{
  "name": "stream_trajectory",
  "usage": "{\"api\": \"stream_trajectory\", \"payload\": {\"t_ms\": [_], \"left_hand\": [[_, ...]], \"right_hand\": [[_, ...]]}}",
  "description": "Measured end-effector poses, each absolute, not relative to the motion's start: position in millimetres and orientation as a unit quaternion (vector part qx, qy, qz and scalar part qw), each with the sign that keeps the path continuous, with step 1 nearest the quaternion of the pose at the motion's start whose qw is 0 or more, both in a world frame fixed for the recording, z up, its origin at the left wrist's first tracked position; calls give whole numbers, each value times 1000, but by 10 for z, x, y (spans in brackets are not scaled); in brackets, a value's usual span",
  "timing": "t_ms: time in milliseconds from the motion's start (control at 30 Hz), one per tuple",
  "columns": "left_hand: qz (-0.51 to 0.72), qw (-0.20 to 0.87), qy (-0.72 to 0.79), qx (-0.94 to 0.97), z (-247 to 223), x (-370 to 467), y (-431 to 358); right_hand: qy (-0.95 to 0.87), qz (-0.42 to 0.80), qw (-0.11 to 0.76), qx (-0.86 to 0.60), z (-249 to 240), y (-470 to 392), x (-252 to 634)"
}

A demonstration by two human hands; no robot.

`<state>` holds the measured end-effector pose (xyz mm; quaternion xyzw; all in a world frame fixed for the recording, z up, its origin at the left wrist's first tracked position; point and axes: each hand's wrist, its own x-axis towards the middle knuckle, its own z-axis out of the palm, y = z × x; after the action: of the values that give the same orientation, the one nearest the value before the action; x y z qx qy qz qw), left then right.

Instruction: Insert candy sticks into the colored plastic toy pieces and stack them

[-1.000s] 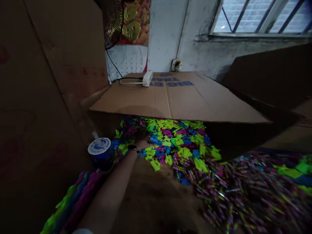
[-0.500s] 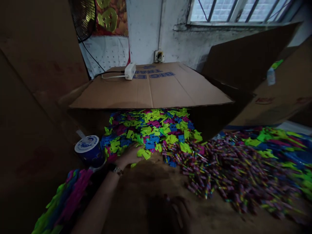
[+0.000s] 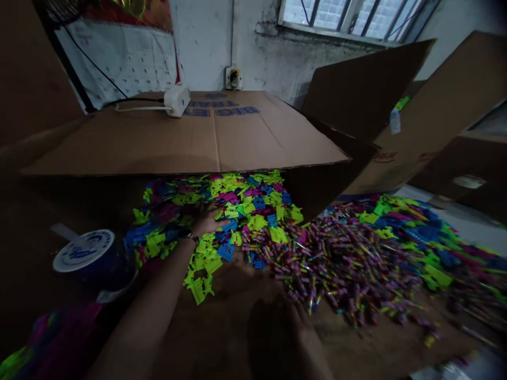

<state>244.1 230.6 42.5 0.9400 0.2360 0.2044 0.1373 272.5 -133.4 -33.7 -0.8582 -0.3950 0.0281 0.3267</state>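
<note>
In the head view, read as a clock face about its middle, the left hand (image 3: pixel 208 222) is a little way in from the centre toward 8 o'clock, palm side down among the plastic pieces (image 3: pixel 257 221). Its fingertips run into shadow and the pile, so whether they are spread or pinching a piece cannot be told. A watch (image 3: pixel 189 235) is on that wrist. Yellow-green pieces lie just beside the hand and wrist, reaching down onto the bare brown table (image 3: pixel 229 322).

The right hand (image 3: pixel 292 312) is low, between 5 and 6 o'clock, over the table; it is dark and blurred, and its finger pose and any hold cannot be told.

The plastic pieces, yellow-green, blue and pink, spill from under the flap of the cardboard box (image 3: pixel 237 142) near the centre. Touching them, toward 4 o'clock, is a broad heap of small wrapped sticks (image 3: pixel 348 264). Past it, between 3 and 4 o'clock, lies another colourful heap (image 3: pixel 423 232).

A blue cup (image 3: pixel 103 266) with a white lid (image 3: pixel 84 250) stands toward 8 o'clock. A white power strip (image 3: pixel 177 100) rests on the box flap between 10 and 11 o'clock. A wall socket (image 3: pixel 233 77) is near 12, a barred window (image 3: pixel 348 21) at 1, and another cardboard box (image 3: pixel 431 121) toward 2.
</note>
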Motion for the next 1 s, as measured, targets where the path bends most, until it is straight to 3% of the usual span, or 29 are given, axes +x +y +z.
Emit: {"api": "stream_trajectory", "payload": {"t_ms": [300,500,1000], "left_hand": [[133,149,222,954,412,2137,2303],[130,156,250,947,314,1783,2113],[152,177,326,916,212,1461,1725]], "right_hand": [[-449,40,182,-874,341,-347,3103],[-460,34,114,-880,344,212,3267],[-423,37,98,-900,386,-1,3436]]}}
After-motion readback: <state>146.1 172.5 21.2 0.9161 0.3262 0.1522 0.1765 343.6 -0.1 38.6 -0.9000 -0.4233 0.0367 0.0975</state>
